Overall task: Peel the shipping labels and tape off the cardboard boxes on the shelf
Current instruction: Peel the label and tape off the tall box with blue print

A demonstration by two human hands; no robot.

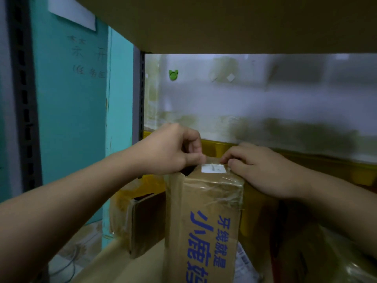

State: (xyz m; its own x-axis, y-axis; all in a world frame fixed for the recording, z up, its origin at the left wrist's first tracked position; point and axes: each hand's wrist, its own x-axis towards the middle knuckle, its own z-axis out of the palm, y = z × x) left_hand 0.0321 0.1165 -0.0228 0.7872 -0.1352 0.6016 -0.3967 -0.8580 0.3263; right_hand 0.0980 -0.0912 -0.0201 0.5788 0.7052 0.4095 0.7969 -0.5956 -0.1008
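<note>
Standing upright, the tall brown cardboard box with blue print (204, 221) bears a small white label scrap (213, 168) on its top end, its long side running across between both hands. At the box's top left edge the left hand (173, 150) pinches thumb to forefinger, seemingly on clear tape (214, 192); the right hand (263, 170) curls its fingers over the box's top right corner, bracing it.
</note>
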